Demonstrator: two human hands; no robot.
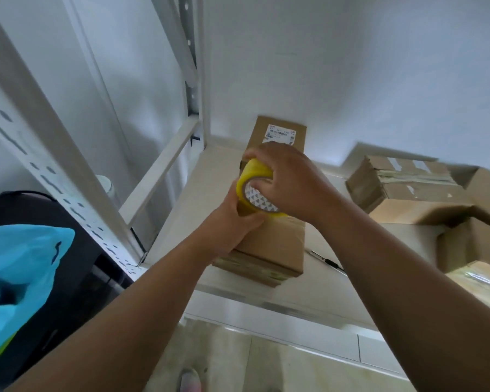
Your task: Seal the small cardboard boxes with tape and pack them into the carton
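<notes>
A long brown cardboard box [277, 239] with a white label at its far end lies on the white shelf [181, 210]. Above its middle I hold a yellow tape roll [252, 176] with a patterned core. My right hand [289, 182] grips the roll from above, fingers curled into its core. My left hand [232, 222] holds the roll's lower edge with the thumb against it and rests on the box's left side. An open carton [464, 222] stands at the right with a taped small box [402, 182] at its far side.
White metal rack posts [54, 154] rise at the left. A blue plastic bag [20, 275] lies over a dark object at the lower left. A thin pen-like tool [327, 263] lies on the shelf right of the box. Tiled floor shows below.
</notes>
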